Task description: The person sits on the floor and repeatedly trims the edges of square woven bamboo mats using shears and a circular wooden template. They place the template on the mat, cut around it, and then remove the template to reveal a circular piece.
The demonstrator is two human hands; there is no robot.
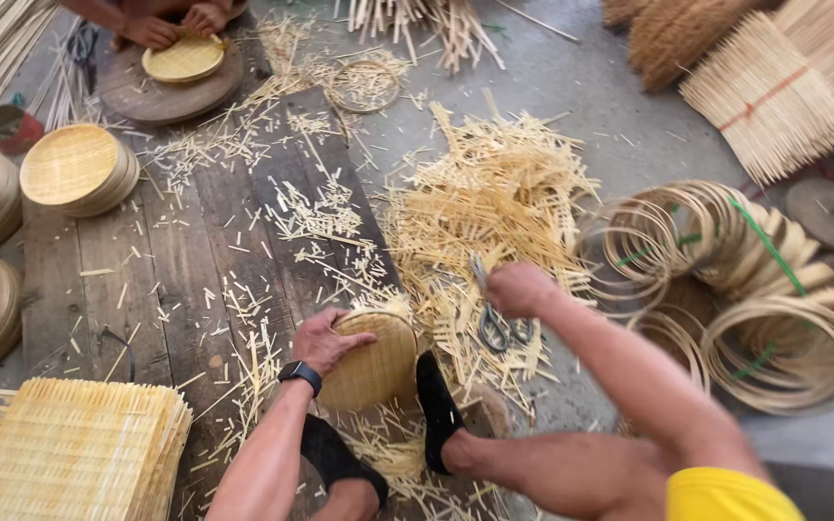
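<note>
One pile of offcuts (494, 203) covers the floor beside one bundle of hoops (726, 241) and one stack of square mats (69, 449). The left hand (325, 340) lies flat, fingers spread, on one round tray (374, 362) between two black shoes (436, 405). The right hand (518, 289) is clenched on one pair of scissors (494, 314) just right of the tray.
</note>
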